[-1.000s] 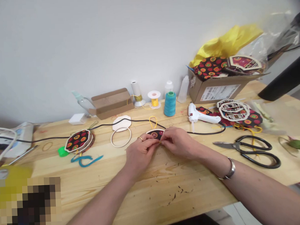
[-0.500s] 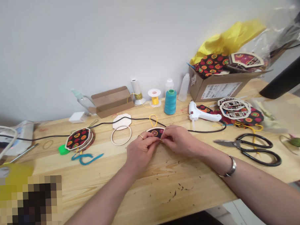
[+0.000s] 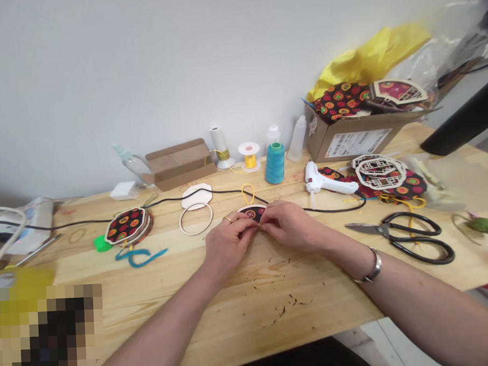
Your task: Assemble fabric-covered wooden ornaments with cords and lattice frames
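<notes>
My left hand and my right hand meet at the near edge of a round fabric piece, dark with a red and orange pattern and a pale rim. A yellow cord loop stands out from its far side. The left fingers are closed on the piece. Thumb and finger of the right hand pinch at its lower edge, beside the left fingertips. Both hands cover most of the piece, and whatever small part lies between the fingertips is hidden. A thin pale ring lies to the left of my left hand.
Black-handled scissors and a white glue gun lie to the right. A black cable crosses behind the hands. Beyond it stand a teal thread cone and yellow spool. Stacked fabric pieces sit left, a full carton back right.
The whole view has shifted slightly. My hands remain together at the fabric piece, with only a slight movement of the fingers.
</notes>
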Demonstrator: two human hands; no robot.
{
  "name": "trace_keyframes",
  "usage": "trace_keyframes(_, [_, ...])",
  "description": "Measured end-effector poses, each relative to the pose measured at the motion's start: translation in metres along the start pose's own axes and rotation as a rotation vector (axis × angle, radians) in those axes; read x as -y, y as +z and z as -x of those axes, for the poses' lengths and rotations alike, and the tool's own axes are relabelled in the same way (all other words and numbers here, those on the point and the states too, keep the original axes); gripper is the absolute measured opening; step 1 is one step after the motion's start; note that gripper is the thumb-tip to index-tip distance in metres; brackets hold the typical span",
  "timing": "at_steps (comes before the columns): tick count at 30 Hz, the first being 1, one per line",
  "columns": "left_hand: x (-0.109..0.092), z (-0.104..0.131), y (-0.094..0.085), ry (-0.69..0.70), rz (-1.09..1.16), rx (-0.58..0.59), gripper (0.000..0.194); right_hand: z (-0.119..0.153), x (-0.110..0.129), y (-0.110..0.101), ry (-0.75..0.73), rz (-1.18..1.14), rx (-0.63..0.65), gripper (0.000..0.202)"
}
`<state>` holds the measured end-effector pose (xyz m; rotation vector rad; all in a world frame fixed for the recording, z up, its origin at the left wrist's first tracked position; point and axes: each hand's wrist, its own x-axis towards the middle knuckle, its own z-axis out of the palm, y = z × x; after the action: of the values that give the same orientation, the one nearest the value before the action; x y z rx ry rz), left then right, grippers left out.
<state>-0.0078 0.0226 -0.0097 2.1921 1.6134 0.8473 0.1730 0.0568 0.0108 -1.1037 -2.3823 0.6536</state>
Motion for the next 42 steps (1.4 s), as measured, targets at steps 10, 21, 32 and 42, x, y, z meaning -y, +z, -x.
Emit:
trace_keyframes(10, [-0.002,-0.001,-0.001,-0.043,0.01,0.048,0.014,0.0,0.002,-0.009,0.054,0.045,0.012,0.015])
trace_keyframes(21, [-0.005,-0.002,-0.003,-0.038,0.049,0.055,0.012,0.005,0.021,-0.017,-0.005,0.299,0.06,0.017])
trace_keyframes(32, [-0.009,-0.002,-0.005,-0.09,0.051,0.074,0.015,0.03,0.023,0.027,-0.128,0.573,-0.36,0.009])
trace_keyframes(42, [-0.01,-0.001,-0.006,-0.094,0.068,0.07,0.014,0.025,0.029,0.027,-0.222,0.671,-0.354,0.015])
